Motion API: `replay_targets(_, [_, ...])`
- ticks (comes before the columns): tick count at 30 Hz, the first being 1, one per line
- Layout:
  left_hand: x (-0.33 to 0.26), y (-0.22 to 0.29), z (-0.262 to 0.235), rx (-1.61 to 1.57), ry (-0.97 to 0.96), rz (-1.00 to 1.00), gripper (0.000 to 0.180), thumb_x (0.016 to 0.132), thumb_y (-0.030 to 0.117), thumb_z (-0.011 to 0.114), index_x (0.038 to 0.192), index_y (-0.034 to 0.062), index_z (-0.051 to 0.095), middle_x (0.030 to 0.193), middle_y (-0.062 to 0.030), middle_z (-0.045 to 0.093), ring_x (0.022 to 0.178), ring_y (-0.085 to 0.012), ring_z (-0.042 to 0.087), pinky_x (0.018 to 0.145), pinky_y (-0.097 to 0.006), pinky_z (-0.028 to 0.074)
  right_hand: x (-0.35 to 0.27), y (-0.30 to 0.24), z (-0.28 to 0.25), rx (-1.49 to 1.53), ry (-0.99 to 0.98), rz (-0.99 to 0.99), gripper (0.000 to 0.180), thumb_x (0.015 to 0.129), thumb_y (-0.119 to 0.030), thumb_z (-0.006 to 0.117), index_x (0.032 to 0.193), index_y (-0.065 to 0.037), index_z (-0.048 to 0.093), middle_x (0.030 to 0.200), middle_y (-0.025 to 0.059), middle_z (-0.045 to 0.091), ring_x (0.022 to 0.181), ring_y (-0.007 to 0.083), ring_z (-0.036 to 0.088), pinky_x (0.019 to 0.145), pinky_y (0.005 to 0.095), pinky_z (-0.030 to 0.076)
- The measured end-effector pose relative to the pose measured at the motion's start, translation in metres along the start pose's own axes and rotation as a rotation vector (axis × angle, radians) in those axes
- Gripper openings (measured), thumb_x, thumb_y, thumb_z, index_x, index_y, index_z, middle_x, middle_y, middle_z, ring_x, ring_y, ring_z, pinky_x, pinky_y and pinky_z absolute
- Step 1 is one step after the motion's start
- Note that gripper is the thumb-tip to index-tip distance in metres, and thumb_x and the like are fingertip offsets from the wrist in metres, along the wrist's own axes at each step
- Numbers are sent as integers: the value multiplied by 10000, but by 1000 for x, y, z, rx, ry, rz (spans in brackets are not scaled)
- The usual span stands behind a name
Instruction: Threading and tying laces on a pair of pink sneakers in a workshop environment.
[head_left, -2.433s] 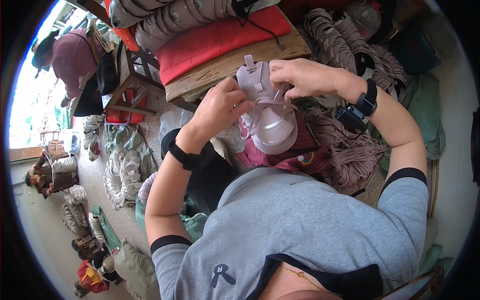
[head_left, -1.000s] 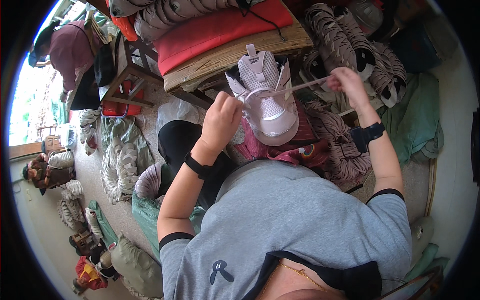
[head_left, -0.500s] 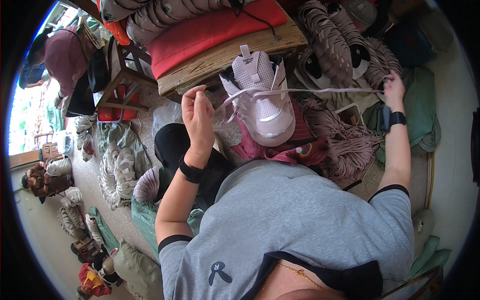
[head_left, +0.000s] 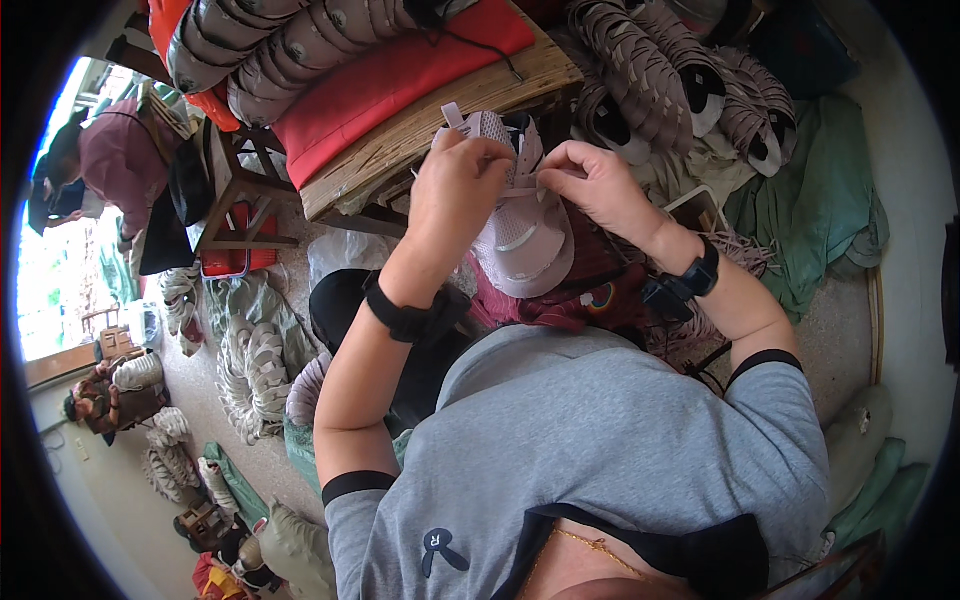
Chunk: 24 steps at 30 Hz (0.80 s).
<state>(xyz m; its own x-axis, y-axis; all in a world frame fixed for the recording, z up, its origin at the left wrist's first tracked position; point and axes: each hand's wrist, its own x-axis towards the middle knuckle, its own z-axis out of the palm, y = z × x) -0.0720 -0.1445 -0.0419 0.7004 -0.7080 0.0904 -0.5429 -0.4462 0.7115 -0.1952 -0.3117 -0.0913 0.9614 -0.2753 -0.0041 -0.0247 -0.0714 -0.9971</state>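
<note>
A pale pink sneaker upper (head_left: 520,255) rests toe toward me over my lap, below the edge of the wooden bench. My left hand (head_left: 455,195) is closed in a pinch at the left side of its tongue; what its fingertips hold is hidden. On the opposite side, my right hand (head_left: 600,195) pinches the pale pink shoelace (head_left: 528,190) close to the eyelets. The tongue's pull loop (head_left: 453,114) sticks up beyond my left hand. Both hands cover much of the lacing.
A red pad (head_left: 400,85) and nested shoe uppers (head_left: 300,60) lie on the wooden bench (head_left: 430,125). More uppers (head_left: 640,90) are stacked at the far right, near green cloth (head_left: 810,210). Dark red fabric (head_left: 600,300) covers my lap. A person (head_left: 115,160) sits far left.
My right hand has come in from the far right, where it held the lace stretched out, to the eyelets. My left hand has moved right and up onto the upper.
</note>
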Motion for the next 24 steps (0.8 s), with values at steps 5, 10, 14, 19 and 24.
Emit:
replay_targets(5, [5,-7,10,-20,-52,28,192,809,95,667,976,34,739,879,-99,589,753,-214,608,686,-308,496,0,-5,1,-234,61,-25,131,866,-129,708,950,-34,676,910,82,721,788,156,700,698,279,528])
replay_targets(10, [7,-3,7,7,-129,-26,176,784,132,650,920,89,754,958,-140,629,925,-331,641,806,-402,518,2,-21,4,-410,118,-120,125,863,-146,702,908,-42,649,862,95,699,746,224,690,659,314,519])
replay_targets(14, [8,-4,8,-3,-135,-13,171,781,132,657,915,100,758,949,-129,627,916,-323,643,793,-392,520,3,-19,7,-773,164,-483,123,824,-75,713,877,-46,606,775,96,626,729,261,644,643,344,496])
replay_targets(19, [11,-8,8,-5,-147,23,153,779,136,669,904,114,754,915,-120,610,889,-316,639,772,-398,517,6,-17,9,-935,86,-634,201,770,-68,729,897,-48,575,789,98,587,798,317,626,676,392,493])
replay_targets(24, [10,-5,10,82,-128,51,137,792,156,674,911,130,737,909,-118,599,873,-321,632,775,-413,515,27,-34,-12,-707,-98,-552,303,753,-43,755,1016,-45,605,1084,100,495,953,260,588,782,373,517])
